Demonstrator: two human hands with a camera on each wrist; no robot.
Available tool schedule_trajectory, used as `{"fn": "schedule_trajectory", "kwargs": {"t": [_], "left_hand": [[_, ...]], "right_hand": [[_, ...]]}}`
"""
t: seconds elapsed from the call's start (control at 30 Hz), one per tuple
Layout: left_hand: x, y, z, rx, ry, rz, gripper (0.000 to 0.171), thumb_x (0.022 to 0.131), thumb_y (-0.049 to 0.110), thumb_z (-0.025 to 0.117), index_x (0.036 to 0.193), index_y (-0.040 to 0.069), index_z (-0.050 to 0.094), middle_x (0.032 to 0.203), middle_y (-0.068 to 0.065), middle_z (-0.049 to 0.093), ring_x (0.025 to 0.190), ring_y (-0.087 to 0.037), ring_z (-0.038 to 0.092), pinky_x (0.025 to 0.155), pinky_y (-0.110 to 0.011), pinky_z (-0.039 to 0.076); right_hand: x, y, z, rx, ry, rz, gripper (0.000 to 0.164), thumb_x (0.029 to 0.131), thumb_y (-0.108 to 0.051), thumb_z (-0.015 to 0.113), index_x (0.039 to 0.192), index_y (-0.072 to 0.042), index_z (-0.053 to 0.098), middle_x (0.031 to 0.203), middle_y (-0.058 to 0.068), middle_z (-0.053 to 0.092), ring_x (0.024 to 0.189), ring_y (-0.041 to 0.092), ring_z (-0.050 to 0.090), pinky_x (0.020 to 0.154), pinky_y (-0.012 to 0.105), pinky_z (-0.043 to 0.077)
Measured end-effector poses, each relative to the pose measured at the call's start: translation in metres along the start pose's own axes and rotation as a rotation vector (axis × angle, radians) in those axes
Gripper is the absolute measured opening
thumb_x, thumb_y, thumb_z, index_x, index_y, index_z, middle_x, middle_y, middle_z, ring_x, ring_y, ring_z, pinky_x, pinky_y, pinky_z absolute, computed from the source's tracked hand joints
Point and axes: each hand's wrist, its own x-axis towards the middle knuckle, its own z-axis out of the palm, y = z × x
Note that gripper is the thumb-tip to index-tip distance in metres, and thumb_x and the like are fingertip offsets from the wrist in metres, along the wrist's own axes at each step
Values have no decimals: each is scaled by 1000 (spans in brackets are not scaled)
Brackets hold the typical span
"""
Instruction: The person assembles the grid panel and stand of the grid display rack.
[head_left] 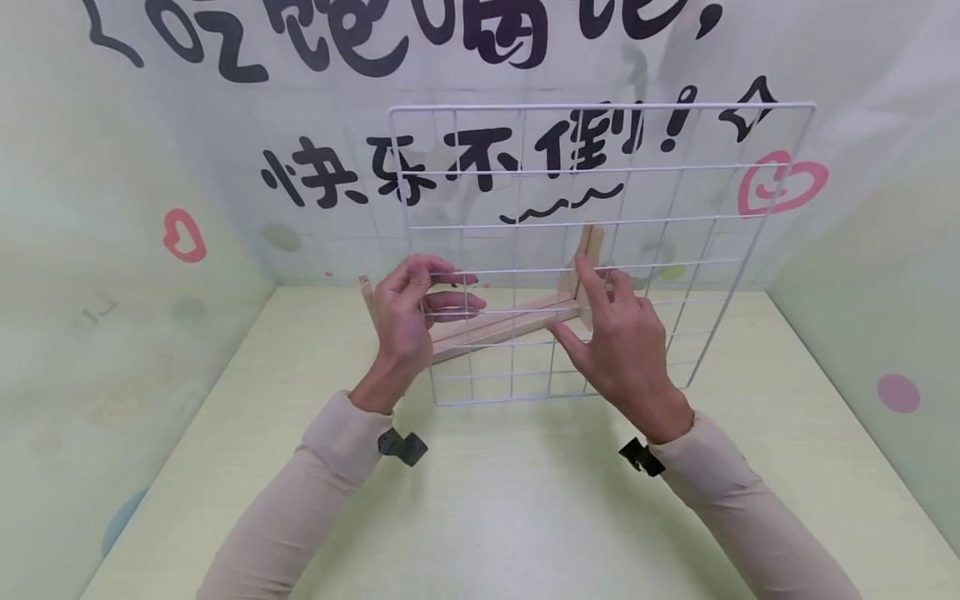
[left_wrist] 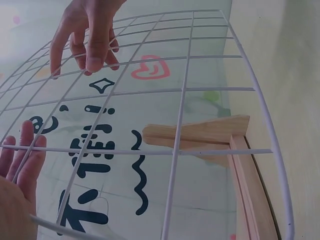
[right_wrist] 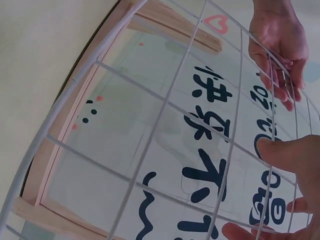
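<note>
Gripping the left side of a white grid (head_left: 618,221) with curled fingers of the left hand (head_left: 411,312); touching its right half with the spread right hand (head_left: 618,333). Holding it before a wooden stand (head_left: 491,335) on a table (head_left: 525,500).

Black lettering (head_left: 311,172) crosses a pale back wall (head_left: 330,237); the left wall (head_left: 75,375) bears a pink heart (head_left: 198,242), the right wall (head_left: 847,317) a purple dot (head_left: 898,393); the table (head_left: 495,525) is pale yellow.

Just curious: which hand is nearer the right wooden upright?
Right: the right hand is partly in front of the upright; the left hand is at the left edge of the wire grid.
</note>
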Motion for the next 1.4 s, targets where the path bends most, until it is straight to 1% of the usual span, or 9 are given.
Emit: {"fn": "schedule_trajectory", "kwargs": {"t": [0.13, 0.4, 0.67, 0.9, 0.97, 1.1, 1.2, 1.3, 1.4], "left_hand": [[1, 1, 0, -14, -12, 9, 32, 108, 25, 38, 92, 10, 63, 89, -5, 77, 66, -22, 75, 66, -42, 63], [1, 3, 1, -18, -59, 36, 32, 108, 27, 38, 95, 12, 63, 91, -3, 76, 70, -20, 75, 68, -40, 63], [3, 11, 3, 68, -116, 61, 33, 109, 27, 35, 104, 9, 62, 96, -5, 75, 75, -20, 75, 76, -41, 63], [4, 31, -4, 402, -117, 51, 41, 110, 26, 32, 128, -5, 51, 119, -23, 65, 93, -16, 73, 85, -35, 61], [4, 39, -10, 476, -65, 110, 36, 108, 19, 37, 129, -7, 50, 121, -25, 62, 97, -15, 71, 86, -32, 60], [5, 53, -31, 593, 83, 307, 27, 101, 4, 47, 123, -11, 54, 118, -26, 63, 100, -18, 69, 89, -26, 57], [6, 54, -53, 765, 170, 416, 30, 99, 4, 50, 125, -8, 56, 122, -22, 63, 111, -21, 64, 98, -27, 49], [5, 47, -74, 900, 211, 384, 41, 97, 10, 54, 136, -1, 51, 136, -16, 54, 125, -24, 53, 107, -35, 40], [2, 38, -96, 928, 165, 197, 59, 97, 18, 58, 150, 6, 35, 152, -13, 35, 135, -29, 41, 112, -50, 35]], "right_hand": [[3, -3, 6, -65, 53, 7, 85, 77, -36, 85, 146, -8, 42, 112, 26, 58, 79, 37, 65, 74, 54, 57], [10, -2, 9, -77, 180, 13, 59, 79, -28, 75, 129, -7, 55, 100, 25, 62, 65, 35, 61, 49, 47, 49], [13, -2, 7, -28, 222, 50, 54, 79, -26, 75, 124, -2, 59, 98, 24, 62, 62, 33, 61, 43, 42, 45], [13, -1, 7, -23, 240, 53, 51, 79, -26, 76, 121, -2, 59, 95, 23, 61, 63, 31, 66, 41, 38, 43], [14, 0, 7, -34, 240, 45, 51, 80, -28, 76, 120, -1, 58, 94, 23, 61, 63, 30, 68, 40, 38, 44], [16, 2, 5, -38, 248, 43, 52, 79, -29, 76, 119, -1, 59, 94, 23, 61, 62, 31, 67, 40, 40, 44], [16, 4, 5, -24, 256, 57, 52, 79, -28, 77, 119, -2, 59, 94, 23, 62, 63, 32, 67, 40, 43, 46], [17, 5, 3, -17, 248, 67, 52, 79, -28, 76, 121, -2, 59, 95, 24, 62, 64, 32, 69, 42, 45, 48], [17, 6, 2, -24, 238, 67, 52, 80, -29, 76, 122, -1, 59, 96, 24, 62, 65, 32, 69, 42, 44, 48]]}}
